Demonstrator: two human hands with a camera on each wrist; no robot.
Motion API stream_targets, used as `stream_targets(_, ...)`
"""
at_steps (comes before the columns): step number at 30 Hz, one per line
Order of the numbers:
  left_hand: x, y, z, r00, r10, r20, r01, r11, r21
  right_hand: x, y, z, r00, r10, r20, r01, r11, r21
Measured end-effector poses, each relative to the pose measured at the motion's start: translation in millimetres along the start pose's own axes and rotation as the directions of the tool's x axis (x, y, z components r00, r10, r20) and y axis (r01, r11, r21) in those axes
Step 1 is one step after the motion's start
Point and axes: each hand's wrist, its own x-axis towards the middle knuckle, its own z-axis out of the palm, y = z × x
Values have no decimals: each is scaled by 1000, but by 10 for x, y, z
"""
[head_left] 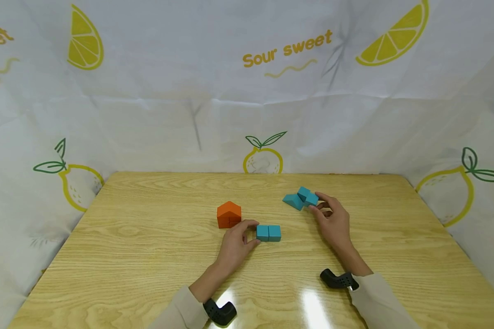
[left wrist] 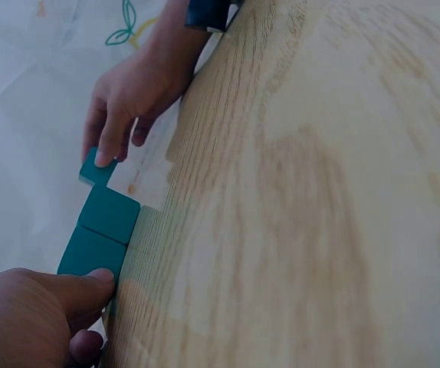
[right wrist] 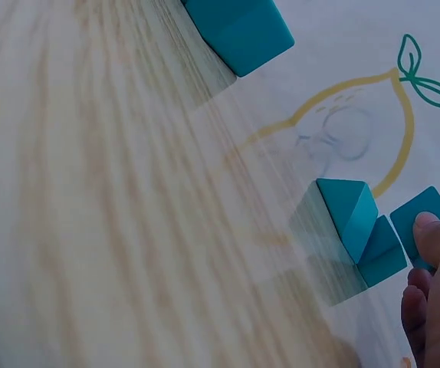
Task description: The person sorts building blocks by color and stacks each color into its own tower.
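Note:
My left hand [head_left: 234, 244] pinches the left one of two blue blocks [head_left: 262, 233] between thumb and index finger. The second blue block [head_left: 274, 233] lies flush against its right side on the table; both also show in the left wrist view, the farther block [left wrist: 110, 214] beyond the thumb. Farther back on the right, my right hand [head_left: 334, 224] grips a blue cube [head_left: 311, 199] with its thumb and fingertips. Beside that cube are another blue block [head_left: 303, 192] and a blue triangular block [head_left: 292, 200], seen close up in the right wrist view.
An orange block stack [head_left: 229, 215] with a peaked top stands just behind my left hand. The wooden table [head_left: 148, 256] ends at a white cloth [head_left: 169, 132] printed with lemons, which rises at the back and both sides.

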Motion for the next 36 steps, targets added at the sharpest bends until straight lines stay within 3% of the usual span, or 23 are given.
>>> stream_targets(9,-4,-20,10,1000,12,2,-12,1000,-4,22,-58,-6,1000,23,-7,-23,1000,13)
stream_targets(14,-5,-19,7,1000,8,1,-8,1000,7,39,-135,23,999,11,35,-13,998,65)
stream_targets(19,-5,-18,6,1000,2,2,-2,1000,8,42,-389,22,996,-18,84,10,996,89)
stream_targets(25,-6,-25,13,1000,1,3,-1,1000,3,37,-632,16,991,28,134,-46,990,136)
stream_targets(36,-1,-19,15,1000,3,2,-3,1000,4,9,-730,99,976,-54,212,15,984,178)
